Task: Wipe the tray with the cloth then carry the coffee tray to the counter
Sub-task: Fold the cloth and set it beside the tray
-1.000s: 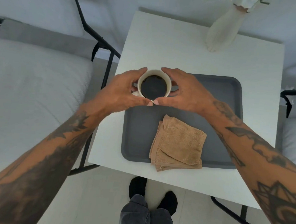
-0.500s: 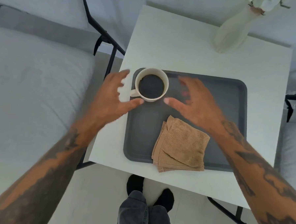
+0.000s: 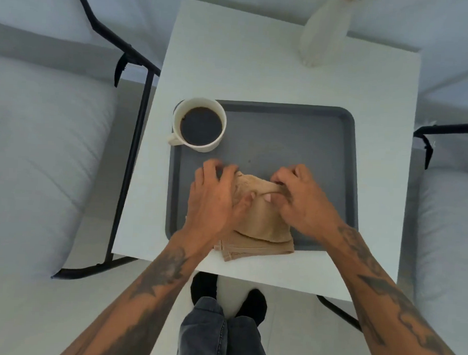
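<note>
A dark grey tray (image 3: 305, 137) lies on a white side table (image 3: 260, 70). A white cup of black coffee (image 3: 199, 124) stands in the tray's far left corner, handle over the rim. A folded tan cloth (image 3: 260, 222) rests on the tray's near edge, its lower layers hanging past the rim. My left hand (image 3: 212, 200) grips the cloth's left side. Over on the cloth's upper right, my right hand (image 3: 302, 202) pinches the top fold, which is lifted and bunched between both hands.
A white vase (image 3: 326, 33) stands at the table's far right. Black-framed seats with pale cushions flank the table, one on the left (image 3: 39, 145) and one on the right (image 3: 453, 216). My legs and dark socks (image 3: 226, 301) are below the table's near edge.
Both hands let go of the coffee cup, left standing in the tray's far left corner, and moved back toward me onto the cloth. They now grip the cloth and bunch its top fold.
</note>
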A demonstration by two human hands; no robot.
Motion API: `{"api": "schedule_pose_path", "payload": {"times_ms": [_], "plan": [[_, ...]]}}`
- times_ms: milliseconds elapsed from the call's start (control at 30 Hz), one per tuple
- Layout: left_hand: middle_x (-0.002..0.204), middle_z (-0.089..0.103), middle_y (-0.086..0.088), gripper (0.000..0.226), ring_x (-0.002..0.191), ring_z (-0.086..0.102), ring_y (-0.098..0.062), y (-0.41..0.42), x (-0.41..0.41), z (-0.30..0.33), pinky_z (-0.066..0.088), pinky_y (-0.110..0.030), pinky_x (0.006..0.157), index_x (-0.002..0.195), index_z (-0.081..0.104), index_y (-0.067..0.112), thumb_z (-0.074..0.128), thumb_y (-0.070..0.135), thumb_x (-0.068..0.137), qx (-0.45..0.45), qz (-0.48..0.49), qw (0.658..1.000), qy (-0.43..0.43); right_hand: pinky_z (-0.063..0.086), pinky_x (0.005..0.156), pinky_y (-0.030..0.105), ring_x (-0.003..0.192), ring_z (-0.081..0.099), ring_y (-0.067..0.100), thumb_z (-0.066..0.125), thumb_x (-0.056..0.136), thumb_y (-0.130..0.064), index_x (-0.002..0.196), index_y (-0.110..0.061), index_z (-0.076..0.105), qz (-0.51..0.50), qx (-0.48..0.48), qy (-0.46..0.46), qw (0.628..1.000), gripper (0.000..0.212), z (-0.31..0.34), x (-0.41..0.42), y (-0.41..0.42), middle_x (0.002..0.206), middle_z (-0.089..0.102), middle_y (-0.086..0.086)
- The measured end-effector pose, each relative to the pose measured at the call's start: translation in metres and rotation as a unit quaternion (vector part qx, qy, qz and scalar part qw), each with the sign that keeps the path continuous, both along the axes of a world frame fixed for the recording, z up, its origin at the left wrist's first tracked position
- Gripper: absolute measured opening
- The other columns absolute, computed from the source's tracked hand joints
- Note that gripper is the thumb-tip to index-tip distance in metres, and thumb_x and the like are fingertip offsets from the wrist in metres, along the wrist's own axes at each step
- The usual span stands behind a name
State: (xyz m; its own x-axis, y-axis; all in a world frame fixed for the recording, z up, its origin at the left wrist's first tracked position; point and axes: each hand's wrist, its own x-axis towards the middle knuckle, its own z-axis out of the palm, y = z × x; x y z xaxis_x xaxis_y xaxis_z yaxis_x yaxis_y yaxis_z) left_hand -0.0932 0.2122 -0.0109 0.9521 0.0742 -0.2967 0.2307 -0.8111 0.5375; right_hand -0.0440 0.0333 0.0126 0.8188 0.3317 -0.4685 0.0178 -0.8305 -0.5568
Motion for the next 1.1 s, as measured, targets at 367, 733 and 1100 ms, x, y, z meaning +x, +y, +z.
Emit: {"api": "schedule_pose_path", "payload": {"times_ms": [367, 733, 1100], "plan": [[0.121, 0.054, -0.003, 0.031, 0.105, 0.055, -0.014, -0.017, 0.016, 0.011, 0.049, -0.029, 0.085, 0.122, 0.056, 0.015, 0.065, 0.027, 0.095, -0.094, 0.160, 0.979, -0.088, 0.045, 0.084, 0.030, 0.101, 0.050, 0.020, 0.069, 0.082, -0.021, 0.109, -0.015, 0.063, -0.038, 0.029, -0.252, 0.966, 0.029, -0.003, 0.011, 0.012, 0.117, 0.050, 0.007], [0.168, 0.009, -0.020, 0.077, 0.157, 0.006, -0.034, 0.002, -0.089, -0.049, 0.005, -0.043, 0.128, 0.159, 0.017, 0.001, 0.025, 0.053, 0.102, 0.172, 0.027, 0.984, -0.038, 0.021, 0.118, 0.055, 0.151, 0.015, 0.033, 0.030, 0.103, -0.046, 0.155, -0.024, 0.027, 0.262, -0.099, -0.273, 0.920, 0.056, -0.069, -0.023, 0.012, 0.164, 0.019, 0.007], [0.170, 0.002, -0.015, 0.078, 0.158, 0.000, -0.029, 0.022, -0.079, -0.054, 0.002, -0.041, 0.128, 0.161, 0.010, 0.005, 0.022, 0.056, 0.103, 0.217, -0.030, 0.975, -0.043, 0.029, 0.109, 0.049, 0.140, 0.035, 0.033, 0.043, 0.092, -0.063, 0.146, -0.033, 0.040, 0.095, -0.154, -0.245, 0.953, 0.062, -0.045, 0.044, -0.035, 0.158, 0.033, 0.005]]}}
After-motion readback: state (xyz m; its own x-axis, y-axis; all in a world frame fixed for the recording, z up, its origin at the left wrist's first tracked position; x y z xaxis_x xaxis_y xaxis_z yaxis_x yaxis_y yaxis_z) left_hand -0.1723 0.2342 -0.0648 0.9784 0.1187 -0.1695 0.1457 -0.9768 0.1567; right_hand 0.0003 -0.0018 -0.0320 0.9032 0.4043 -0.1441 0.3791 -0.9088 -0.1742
